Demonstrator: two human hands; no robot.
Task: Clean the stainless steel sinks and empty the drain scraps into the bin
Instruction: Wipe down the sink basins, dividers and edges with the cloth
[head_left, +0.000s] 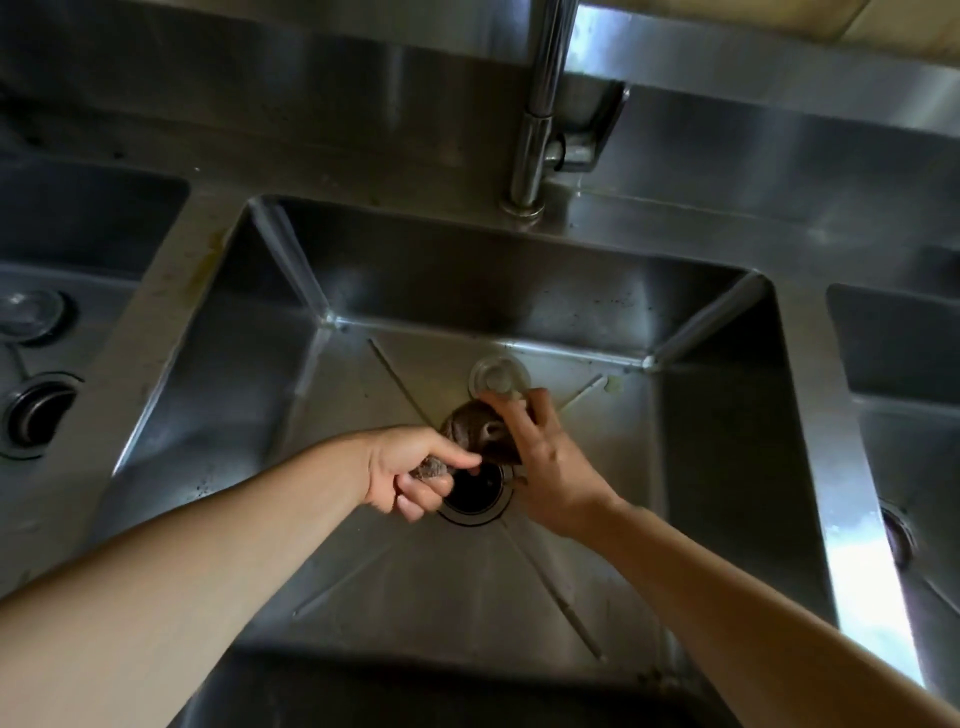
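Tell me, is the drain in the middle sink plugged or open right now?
Open. The drain shows as a dark uncovered hole, and the right hand holds the dark strainer lifted beside it.

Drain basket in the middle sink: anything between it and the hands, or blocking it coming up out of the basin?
Nothing visible. The right hand already holds the drain basket, lifted just above the open drain hole; the left hand pinches a clump of scraps beside it. The faucet stands behind. No bin in view.
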